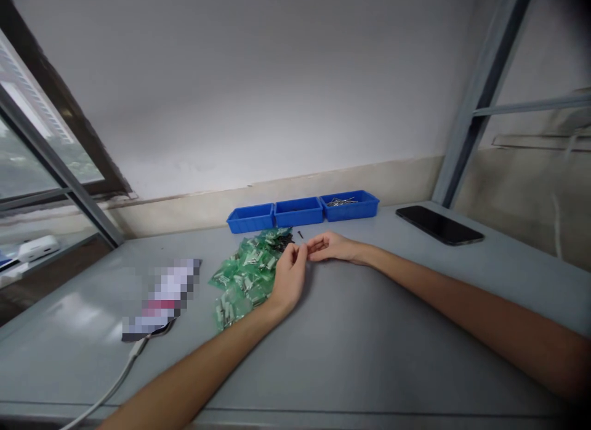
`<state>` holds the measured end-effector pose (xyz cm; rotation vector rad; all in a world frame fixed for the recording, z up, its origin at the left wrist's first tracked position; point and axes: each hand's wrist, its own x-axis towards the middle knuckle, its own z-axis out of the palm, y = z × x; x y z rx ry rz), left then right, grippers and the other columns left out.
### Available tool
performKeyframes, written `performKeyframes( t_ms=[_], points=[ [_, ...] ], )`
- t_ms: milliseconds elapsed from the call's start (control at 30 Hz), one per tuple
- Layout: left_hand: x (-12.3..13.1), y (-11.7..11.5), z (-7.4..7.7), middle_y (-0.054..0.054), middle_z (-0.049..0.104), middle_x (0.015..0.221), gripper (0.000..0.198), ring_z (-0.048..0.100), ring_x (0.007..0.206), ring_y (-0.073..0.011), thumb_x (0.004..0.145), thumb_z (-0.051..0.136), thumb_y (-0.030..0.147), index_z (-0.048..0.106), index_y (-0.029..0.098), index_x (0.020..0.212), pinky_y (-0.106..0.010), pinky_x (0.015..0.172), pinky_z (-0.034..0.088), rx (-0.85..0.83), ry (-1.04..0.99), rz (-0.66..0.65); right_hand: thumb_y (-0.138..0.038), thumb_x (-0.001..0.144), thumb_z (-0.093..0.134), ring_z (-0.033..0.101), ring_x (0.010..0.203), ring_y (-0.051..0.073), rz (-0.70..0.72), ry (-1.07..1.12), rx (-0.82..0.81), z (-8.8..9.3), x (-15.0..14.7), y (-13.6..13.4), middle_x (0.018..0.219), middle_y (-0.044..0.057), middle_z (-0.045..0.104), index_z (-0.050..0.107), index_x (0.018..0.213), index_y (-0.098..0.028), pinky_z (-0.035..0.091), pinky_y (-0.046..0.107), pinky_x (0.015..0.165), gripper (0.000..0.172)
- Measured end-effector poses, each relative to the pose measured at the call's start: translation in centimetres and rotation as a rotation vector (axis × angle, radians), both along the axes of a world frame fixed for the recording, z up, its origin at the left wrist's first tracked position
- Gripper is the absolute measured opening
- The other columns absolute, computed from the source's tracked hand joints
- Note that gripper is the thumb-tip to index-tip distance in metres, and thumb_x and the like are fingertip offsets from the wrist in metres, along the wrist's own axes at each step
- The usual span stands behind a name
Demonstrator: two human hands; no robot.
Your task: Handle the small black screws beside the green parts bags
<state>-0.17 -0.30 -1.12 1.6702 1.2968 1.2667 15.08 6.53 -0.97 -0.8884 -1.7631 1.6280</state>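
Our left hand and right hand meet with curled fingers; we cannot tell whether they grip anything. Nearside, the flat grey metal bench gives us room to its front edge. Just beyond our hands lies a small black screw, slanting away leftward; translucent green plastic packets crowd our left, three blue rectangular bins behind.

Mainly plastic and metal, often with gloss.
Shines as thin, crinkled plastic on green bags; looks like smooth moulded plastic on blue trays, bare metal on pins, glossy glass on black phone, soft sheen on tabletop.
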Motion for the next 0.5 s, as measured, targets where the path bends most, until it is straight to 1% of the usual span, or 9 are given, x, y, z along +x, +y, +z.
performKeyframes(
  t_ms=[100, 200, 300, 500],
  points=[
    [0.02, -0.07, 0.05, 0.003, 0.044, 0.067, 0.025, 0.043, 0.067, -0.0118, 0.089, 0.041, 0.034, 0.044, 0.019, 0.069, -0.022, 0.065, 0.035, 0.003, -0.011, 0.004, -0.033, 0.056, 0.077, 0.053, 0.056, 0.008, -0.037, -0.044, 0.056, 0.00, -0.04, -0.07, 0.063, -0.001, 0.065, 0.070, 0.074, -0.015, 0.040, 0.021, 0.057, 0.027],
    [0.01, -0.16, 0.09, 0.003, 0.045, 0.068, 0.023, 0.044, 0.067, -0.0116, 0.089, 0.040, 0.034, 0.044, 0.019, 0.072, -0.022, 0.065, 0.036, 0.003, -0.029, 0.008, -0.035, 0.057, 0.076, 0.045, 0.049, 0.006, -0.069, -0.075, 0.081, -0.02, -0.06, -0.02, 0.056, -0.003, 0.059, 0.070, 0.072, -0.015, 0.033, 0.020, 0.049, 0.026],
    [0.01, -0.19, 0.10, 0.003, 0.045, 0.069, 0.022, 0.044, 0.066, -0.0116, 0.089, 0.039, 0.033, 0.044, 0.019, 0.073, -0.021, 0.065, 0.037, 0.012, -0.038, 0.017, -0.036, 0.057, 0.076, 0.042, 0.049, 0.006, -0.089, -0.072, 0.093, 0.04, -0.01, 0.05, 0.057, -0.003, 0.057, 0.070, 0.075, -0.016, 0.030, 0.020, 0.048, 0.027],
    [-0.01, -0.26, 0.27, 0.003, 0.045, 0.069, 0.020, 0.043, 0.065, -0.0114, 0.089, 0.038, 0.029, 0.044, 0.020, 0.074, -0.021, 0.063, 0.036, 0.005, -0.038, 0.032, -0.040, 0.061, 0.073, 0.044, 0.053, 0.007, -0.105, -0.061, 0.094, 0.15, 0.22, 0.07, 0.060, -0.002, 0.057, 0.069, 0.078, -0.016, 0.030, 0.021, 0.051, 0.030]
  ],
)
